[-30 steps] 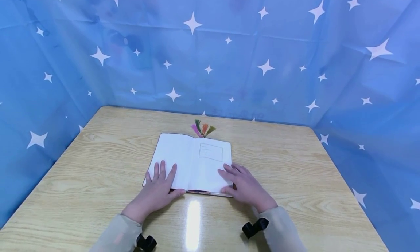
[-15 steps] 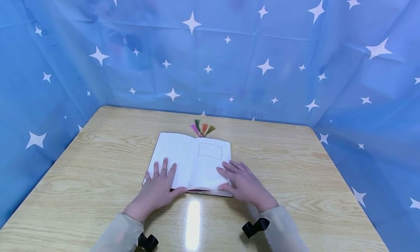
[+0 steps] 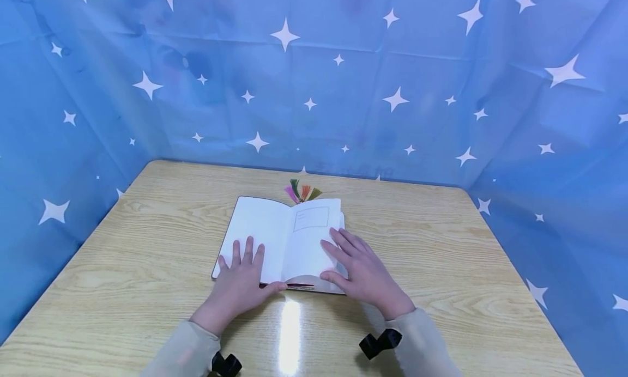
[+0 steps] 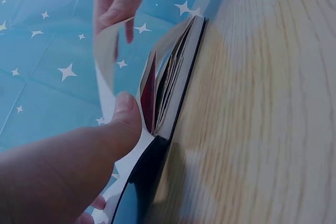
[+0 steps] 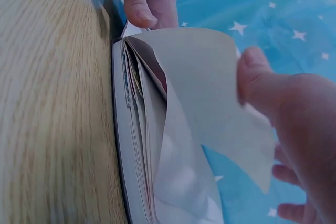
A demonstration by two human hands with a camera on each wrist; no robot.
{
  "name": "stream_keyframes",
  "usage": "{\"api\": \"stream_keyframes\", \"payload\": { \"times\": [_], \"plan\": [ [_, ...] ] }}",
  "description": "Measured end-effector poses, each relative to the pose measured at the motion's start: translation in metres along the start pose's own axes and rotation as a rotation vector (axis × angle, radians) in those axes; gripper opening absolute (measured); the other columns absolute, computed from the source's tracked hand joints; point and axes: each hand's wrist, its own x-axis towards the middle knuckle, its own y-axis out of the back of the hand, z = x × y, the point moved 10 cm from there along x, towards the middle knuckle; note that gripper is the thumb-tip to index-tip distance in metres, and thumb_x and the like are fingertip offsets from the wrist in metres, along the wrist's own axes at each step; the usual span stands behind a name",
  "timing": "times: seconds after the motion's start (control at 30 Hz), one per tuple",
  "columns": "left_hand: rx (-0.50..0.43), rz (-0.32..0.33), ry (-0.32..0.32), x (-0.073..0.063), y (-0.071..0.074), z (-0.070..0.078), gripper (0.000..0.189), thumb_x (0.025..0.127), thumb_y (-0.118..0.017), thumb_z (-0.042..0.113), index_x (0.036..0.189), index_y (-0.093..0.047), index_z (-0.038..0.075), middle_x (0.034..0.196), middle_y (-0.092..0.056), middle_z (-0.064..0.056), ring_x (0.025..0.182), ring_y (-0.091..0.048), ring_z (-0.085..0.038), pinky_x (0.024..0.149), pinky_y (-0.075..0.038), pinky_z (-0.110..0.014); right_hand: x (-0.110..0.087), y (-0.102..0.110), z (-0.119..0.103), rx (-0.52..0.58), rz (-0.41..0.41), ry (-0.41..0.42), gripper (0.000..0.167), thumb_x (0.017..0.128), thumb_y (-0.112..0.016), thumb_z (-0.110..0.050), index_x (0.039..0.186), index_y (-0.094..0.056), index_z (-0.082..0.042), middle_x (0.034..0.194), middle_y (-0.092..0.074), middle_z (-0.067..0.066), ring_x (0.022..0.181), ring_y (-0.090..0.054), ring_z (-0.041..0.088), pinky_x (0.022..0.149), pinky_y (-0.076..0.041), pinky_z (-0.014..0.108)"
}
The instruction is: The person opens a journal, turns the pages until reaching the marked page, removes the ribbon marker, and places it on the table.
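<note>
An open notebook (image 3: pixel 260 219) with white pages lies on the wooden table, its tasselled ribbon bookmarks (image 3: pixel 303 192) sticking out at the top. Flat on the left page, my left hand (image 3: pixel 240 281) spreads its fingers, and its thumb (image 4: pixel 125 111) reaches to the lower end of the fold. A single right-hand page (image 5: pixel 205 77) with a printed box stands curved up off the stack beneath. My right hand (image 3: pixel 363 268) holds this page near its outer edge between thumb (image 5: pixel 257 74) and fingers. Under the raised page, a dark red sheet (image 4: pixel 149 98) shows among the leaves.
The wooden table (image 3: pixel 441 246) extends on both sides of the notebook. A blue star-patterned cloth (image 3: pixel 314 77) hangs behind and at the sides. Black wrist cameras (image 3: pixel 380 343) sit at both sleeves.
The right-hand page has come up off the stack and curves leftward, with more leaves showing under it. My right hand has shifted slightly up and left; the left thumb has slid slightly right.
</note>
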Motion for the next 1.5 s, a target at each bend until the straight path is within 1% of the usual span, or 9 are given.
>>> {"api": "stream_keyframes", "payload": {
  "times": [0.13, 0.3, 0.53, 0.8, 0.93, 1.17, 1.33, 1.4, 1.5],
  "plan": [
    [0.015, 0.041, -0.002, 0.001, 0.001, 0.002, 0.105, 0.074, -0.038, 0.083, 0.140, -0.038, 0.001, 0.146, -0.024, -0.027, 0.131, -0.016, -0.052, 0.094, -0.015, -0.073, 0.004, 0.005, -0.006, 0.002, 0.049, 0.033, 0.066, 0.093, -0.040, -0.057, 0.140, -0.044, -0.010, 0.149, -0.029, 0.014, 0.137, -0.024, 0.030, 0.108, -0.023, 0.044],
    [0.029, 0.074, -0.008, 0.001, 0.003, 0.003, 0.102, 0.075, -0.039, 0.081, 0.138, -0.042, 0.002, 0.145, -0.027, -0.028, 0.131, -0.018, -0.052, 0.094, -0.016, -0.073, 0.009, 0.005, -0.010, 0.013, 0.052, 0.034, 0.068, 0.095, -0.034, -0.056, 0.142, -0.038, -0.007, 0.151, -0.023, 0.014, 0.139, -0.018, 0.028, 0.110, -0.019, 0.041],
    [0.112, 0.148, -0.120, -0.002, 0.012, 0.014, 0.088, 0.081, -0.043, 0.073, 0.131, -0.050, 0.001, 0.142, -0.035, -0.026, 0.130, -0.027, -0.049, 0.092, -0.021, -0.073, 0.012, 0.008, -0.012, 0.036, 0.069, 0.008, 0.067, 0.098, -0.028, -0.053, 0.145, -0.031, -0.005, 0.152, -0.022, 0.013, 0.140, -0.016, 0.027, 0.110, -0.019, 0.041],
    [0.111, 0.239, -0.192, -0.007, 0.020, 0.023, 0.087, 0.082, -0.051, 0.066, 0.137, -0.041, 0.001, 0.139, -0.040, -0.025, 0.126, -0.038, -0.042, 0.092, -0.026, -0.070, 0.012, 0.013, -0.018, 0.052, 0.107, 0.039, 0.069, 0.097, -0.024, -0.055, 0.144, -0.031, -0.004, 0.151, -0.023, 0.014, 0.139, -0.018, 0.027, 0.110, -0.017, 0.040],
    [0.112, 0.280, -0.216, -0.009, 0.023, 0.025, 0.086, 0.082, -0.054, 0.063, 0.139, -0.038, 0.001, 0.139, -0.040, -0.026, 0.126, -0.039, -0.042, 0.092, -0.028, -0.069, 0.011, 0.016, -0.021, 0.048, 0.130, 0.060, 0.069, 0.097, -0.024, -0.054, 0.145, -0.031, -0.005, 0.150, -0.025, 0.014, 0.138, -0.020, 0.028, 0.110, -0.019, 0.041],
    [0.078, 0.297, -0.225, -0.011, 0.025, 0.023, 0.091, 0.083, -0.057, 0.060, 0.145, -0.025, 0.001, 0.145, -0.028, -0.026, 0.129, -0.033, -0.042, 0.093, -0.029, -0.068, 0.011, 0.018, -0.022, 0.036, 0.139, 0.077, 0.068, 0.098, -0.024, -0.053, 0.146, -0.028, -0.005, 0.151, -0.025, 0.014, 0.138, -0.021, 0.028, 0.109, -0.021, 0.042],
    [0.062, 0.316, -0.242, -0.013, 0.027, 0.025, 0.097, 0.082, -0.061, 0.055, 0.148, -0.014, 0.002, 0.150, -0.014, -0.027, 0.134, -0.022, -0.043, 0.094, -0.028, -0.068, 0.011, 0.019, -0.022, 0.044, 0.137, 0.078, 0.069, 0.098, -0.023, -0.054, 0.145, -0.029, -0.005, 0.151, -0.025, 0.014, 0.138, -0.020, 0.028, 0.109, -0.020, 0.041],
    [0.054, 0.337, -0.255, -0.014, 0.029, 0.026, 0.101, 0.081, -0.064, 0.052, 0.148, -0.009, 0.001, 0.150, -0.006, -0.029, 0.135, -0.015, -0.045, 0.094, -0.027, -0.067, 0.011, 0.019, -0.022, 0.046, 0.141, 0.078, 0.068, 0.098, -0.024, -0.054, 0.145, -0.030, -0.004, 0.150, -0.026, 0.015, 0.138, -0.021, 0.028, 0.109, -0.021, 0.042],
    [0.007, 0.399, -0.289, -0.016, 0.033, 0.026, 0.108, 0.078, -0.068, 0.048, 0.147, -0.001, -0.001, 0.148, 0.005, -0.033, 0.134, -0.007, -0.050, 0.096, -0.024, -0.067, 0.010, 0.017, -0.021, 0.051, 0.137, 0.070, 0.068, 0.098, -0.025, -0.054, 0.144, -0.031, -0.004, 0.149, -0.028, 0.016, 0.138, -0.022, 0.028, 0.109, -0.021, 0.042]
  ]
}}
